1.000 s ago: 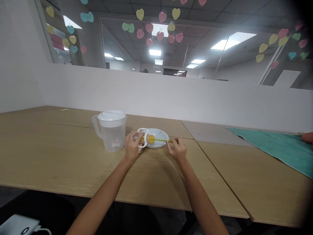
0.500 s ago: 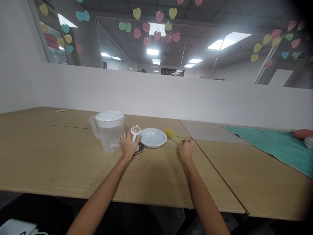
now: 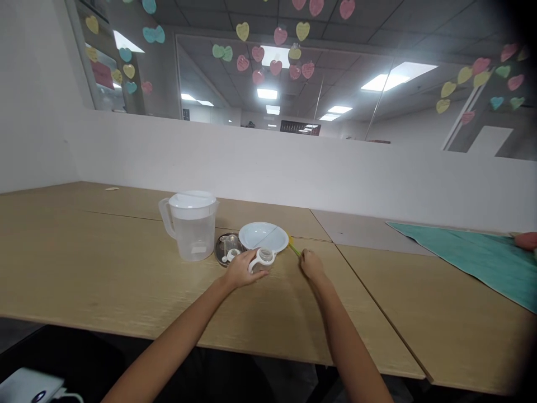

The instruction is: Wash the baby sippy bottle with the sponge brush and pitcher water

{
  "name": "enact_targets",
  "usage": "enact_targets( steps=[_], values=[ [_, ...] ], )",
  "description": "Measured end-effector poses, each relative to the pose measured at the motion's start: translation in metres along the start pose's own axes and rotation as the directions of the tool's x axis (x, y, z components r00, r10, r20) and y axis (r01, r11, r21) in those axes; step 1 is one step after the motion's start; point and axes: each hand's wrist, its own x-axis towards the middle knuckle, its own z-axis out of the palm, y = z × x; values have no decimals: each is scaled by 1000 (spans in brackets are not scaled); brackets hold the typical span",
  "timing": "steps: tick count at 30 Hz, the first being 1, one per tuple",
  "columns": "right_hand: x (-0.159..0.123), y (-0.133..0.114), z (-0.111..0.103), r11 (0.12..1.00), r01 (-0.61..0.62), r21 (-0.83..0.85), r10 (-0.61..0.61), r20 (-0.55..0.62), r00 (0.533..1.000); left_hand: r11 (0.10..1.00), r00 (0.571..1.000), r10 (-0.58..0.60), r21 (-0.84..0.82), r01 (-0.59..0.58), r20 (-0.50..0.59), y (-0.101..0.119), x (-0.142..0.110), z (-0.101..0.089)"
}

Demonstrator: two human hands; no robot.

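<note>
My left hand (image 3: 240, 272) is closed around a small clear bottle (image 3: 264, 261) with a white collar and a looped white handle, its open mouth facing up. It is just in front of the white bowl (image 3: 251, 230). My right hand (image 3: 312, 265) grips the thin green handle of a yellow sponge bottle brush (image 3: 295, 249). The brush's yellow head is at the bowl's right edge, partly hidden; whether it touches the bowl I cannot tell. Left of the bowl, a round metal tray (image 3: 218, 253) carries small clear and white parts (image 3: 230, 244).
A lidded clear pitcher (image 3: 193, 232) with liquid stands left of the tray. To the right, a teal cloth (image 3: 465, 252) lies on the table (image 3: 126, 280), with a reddish object (image 3: 526, 240) at its far edge. A white wall (image 3: 251, 162) rises behind.
My left hand has carried the small bottle rightward and nearer, from over the tray to the bowl's front, uncovering the tray. My right hand has moved the brush left and nearer, toward the bowl.
</note>
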Motion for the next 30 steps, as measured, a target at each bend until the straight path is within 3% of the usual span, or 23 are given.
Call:
enact_targets(
  steps=[6,9,12,14,17,20,23,30],
  values=[
    [-8,-17,-4,994,110,-23,-107,120,987,995,998,-47,-81,50,34,2,2,-3],
    [-10,-20,-6,994,108,-31,-103,122,987,988,992,-95,-133,83,-87,-5,2,-11],
    [-9,-22,-13,996,84,-31,-82,53,995,968,902,-251,-95,232,-352,-20,3,-23],
    [-8,-24,-19,997,74,-4,-75,-63,995,919,840,-350,23,394,-415,-30,4,-31],
    [-9,-30,-25,982,156,110,-127,-236,964,747,792,-532,276,605,-299,-42,5,-36],
    [-12,-40,-22,903,368,221,-315,-243,918,607,729,-664,447,657,-170,-47,6,-35],
    [-13,-48,-14,838,469,279,-434,-181,883,597,717,-688,476,646,-111,-49,6,-33],
    [-10,-49,-8,817,518,254,-489,-169,855,588,696,-717,515,623,-23,-52,8,-35]
  ],
)
